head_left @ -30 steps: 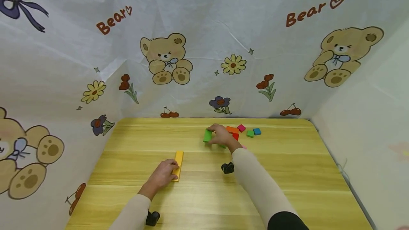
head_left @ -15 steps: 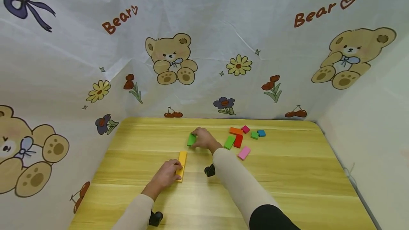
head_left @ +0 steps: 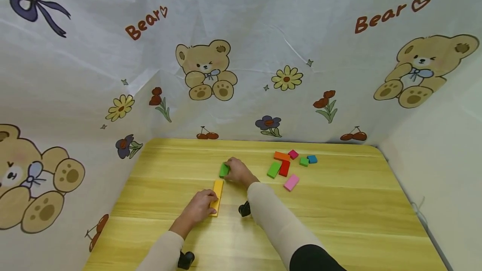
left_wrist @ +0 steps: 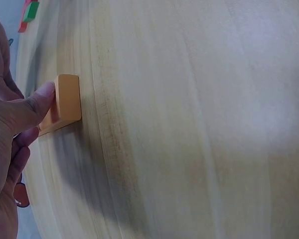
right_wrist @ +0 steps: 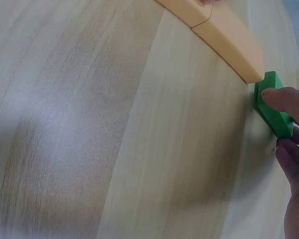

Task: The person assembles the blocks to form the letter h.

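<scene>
Pale cloth [head_left: 256,20] printed with bears, flowers and cherries hangs behind a desk [head_left: 339,221] with a yellow wood-grain top. Left of the desk's middle, a near yellow block [left_wrist: 69,99] and a far yellow block [head_left: 218,186] lie end to end, their row running toward the far edge. On the near one is the left hand [head_left: 199,207], thumb and fingers pinching it, with a fingertip by the seam between the two. Just beyond the row, on the side of the far edge, the right hand [head_left: 239,172] pinches a green block [head_left: 224,170] between thumb and fingers; whether it touches the row's end I cannot tell. Closer to the far edge, right of its middle, sit an orange block [head_left: 282,156], a red block [head_left: 284,168] and a loose green block [head_left: 274,170], close together. Just beside the orange one is a magenta block [head_left: 293,154]; further toward the right edge, a small green block [head_left: 304,162] adjoins a blue block [head_left: 312,159]. Nearer the front edge than these lies a pink block [head_left: 291,182].
</scene>
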`<action>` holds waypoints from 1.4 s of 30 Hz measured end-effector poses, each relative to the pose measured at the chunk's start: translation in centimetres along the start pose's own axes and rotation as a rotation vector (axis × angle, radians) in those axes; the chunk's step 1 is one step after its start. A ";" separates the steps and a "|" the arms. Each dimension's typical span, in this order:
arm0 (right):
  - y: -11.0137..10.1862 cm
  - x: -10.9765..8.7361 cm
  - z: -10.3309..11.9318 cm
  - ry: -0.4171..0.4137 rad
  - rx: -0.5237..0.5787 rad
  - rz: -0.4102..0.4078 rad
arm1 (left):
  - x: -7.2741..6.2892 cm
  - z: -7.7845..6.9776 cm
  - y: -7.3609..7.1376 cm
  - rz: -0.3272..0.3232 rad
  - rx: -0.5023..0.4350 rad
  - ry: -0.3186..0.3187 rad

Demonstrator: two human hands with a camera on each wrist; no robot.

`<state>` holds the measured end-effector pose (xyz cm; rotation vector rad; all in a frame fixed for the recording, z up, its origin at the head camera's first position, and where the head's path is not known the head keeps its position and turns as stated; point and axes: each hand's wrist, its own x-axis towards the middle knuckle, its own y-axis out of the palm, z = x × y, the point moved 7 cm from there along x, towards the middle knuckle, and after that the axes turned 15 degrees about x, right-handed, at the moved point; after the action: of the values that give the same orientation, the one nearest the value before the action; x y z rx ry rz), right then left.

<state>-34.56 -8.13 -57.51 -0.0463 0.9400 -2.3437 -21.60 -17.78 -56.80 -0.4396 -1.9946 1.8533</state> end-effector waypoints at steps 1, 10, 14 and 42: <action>0.0 0.0 0.0 -0.003 0.004 -0.002 | 0.0 0.0 0.0 -0.009 0.005 0.004; 0.5 0.0 -0.2 -0.053 0.007 -0.017 | -0.1 -0.1 -0.3 -0.027 0.019 0.012; 0.8 -0.1 -0.8 -0.069 0.011 -0.042 | -0.1 -0.2 -0.3 -0.020 0.015 0.011; 1.6 -0.4 -0.8 -0.130 0.036 -0.092 | -0.2 -0.3 -0.6 -0.038 0.014 -0.005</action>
<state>-33.62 -8.29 -59.07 -0.2293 0.8483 -2.4085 -21.28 -17.61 -56.20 -0.3908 -1.9781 1.8456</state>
